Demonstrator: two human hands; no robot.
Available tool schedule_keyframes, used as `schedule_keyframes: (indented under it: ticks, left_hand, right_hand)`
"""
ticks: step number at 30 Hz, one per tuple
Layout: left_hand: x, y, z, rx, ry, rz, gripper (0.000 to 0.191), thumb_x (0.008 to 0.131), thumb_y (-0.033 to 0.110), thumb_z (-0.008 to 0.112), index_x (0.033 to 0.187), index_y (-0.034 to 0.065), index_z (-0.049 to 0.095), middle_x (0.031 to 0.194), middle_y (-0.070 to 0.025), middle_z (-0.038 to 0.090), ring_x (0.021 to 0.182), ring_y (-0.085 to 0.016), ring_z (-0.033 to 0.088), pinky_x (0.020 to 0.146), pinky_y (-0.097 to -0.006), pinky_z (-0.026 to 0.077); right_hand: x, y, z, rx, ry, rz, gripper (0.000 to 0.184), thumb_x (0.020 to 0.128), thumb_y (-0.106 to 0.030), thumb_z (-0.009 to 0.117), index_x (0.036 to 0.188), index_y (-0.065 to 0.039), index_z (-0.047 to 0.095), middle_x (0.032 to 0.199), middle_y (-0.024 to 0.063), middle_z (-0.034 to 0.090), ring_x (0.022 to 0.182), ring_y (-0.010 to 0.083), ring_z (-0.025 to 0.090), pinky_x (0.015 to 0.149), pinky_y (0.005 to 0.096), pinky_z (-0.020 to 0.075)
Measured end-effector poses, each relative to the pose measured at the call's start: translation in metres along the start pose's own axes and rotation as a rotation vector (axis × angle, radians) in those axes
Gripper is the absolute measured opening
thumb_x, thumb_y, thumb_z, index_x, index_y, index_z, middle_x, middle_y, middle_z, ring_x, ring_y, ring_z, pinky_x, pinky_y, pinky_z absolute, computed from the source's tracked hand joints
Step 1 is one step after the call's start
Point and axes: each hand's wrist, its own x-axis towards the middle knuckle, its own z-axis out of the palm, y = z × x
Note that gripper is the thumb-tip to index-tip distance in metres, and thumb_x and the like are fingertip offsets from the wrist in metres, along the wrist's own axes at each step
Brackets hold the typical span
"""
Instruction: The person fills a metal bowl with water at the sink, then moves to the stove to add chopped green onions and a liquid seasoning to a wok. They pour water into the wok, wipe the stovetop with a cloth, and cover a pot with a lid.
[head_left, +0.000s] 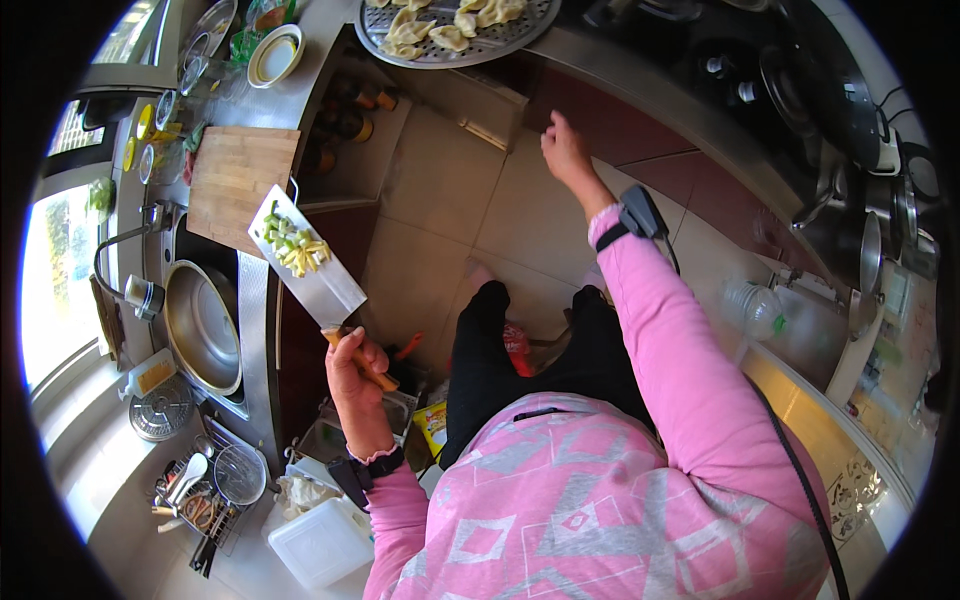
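Note:
My left hand (355, 366) grips the wooden handle of a cleaver (330, 289), whose broad blade lies flat. Chopped scallion (281, 231) and yellow strips (305, 259), perhaps ginger, rest on the blade. The blade's far end overlaps the edge of a wooden cutting board (240, 169) beside the sink. My right hand (564, 147) hangs in the air over the floor, holding nothing, its fingers partly bent and pointing toward the cabinets under the stove. Beyond it, a perforated metal steamer tray (420, 54) carries several dumplings (450, 36).
A metal basin (202, 326) sits in the sink under the faucet (124, 240). A bowl (276, 56) and glass jars (169, 109) stand on the counter. A wok (817, 82) is on the stove at right. An open cabinet (352, 161) holds bottles. A utensil rack (214, 517) is lower left.

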Motion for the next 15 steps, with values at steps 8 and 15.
schedule_keyframes:
  ticks: [8,15]
  left_hand:
    - [-0.068,-0.063,0.107,0.065,-0.197,-0.041,0.013,0.080,0.010,0.056,0.073,0.0088,0.046,0.051,-0.0017,0.042,0.038,-0.016,0.040,0.040,-0.0343,0.040]
    - [-0.120,-0.114,0.203,0.281,-0.344,-0.085,0.014,0.080,0.009,0.057,0.073,0.0101,0.045,0.052,-0.0028,0.043,0.038,-0.015,0.040,0.037,-0.0292,0.035]
  right_hand:
    - [-0.138,0.137,-0.149,-0.085,-0.159,-0.093,0.015,0.081,-0.015,0.052,0.082,-0.003,0.060,0.083,0.0218,0.061,0.081,0.0412,0.058,0.071,0.0479,0.0463]
    - [-0.202,0.241,-0.344,0.228,0.229,0.352,0.019,0.088,-0.016,0.054,0.083,0.001,0.059,0.067,0.0076,0.060,0.053,0.0127,0.058,0.050,0.0280,0.0473]
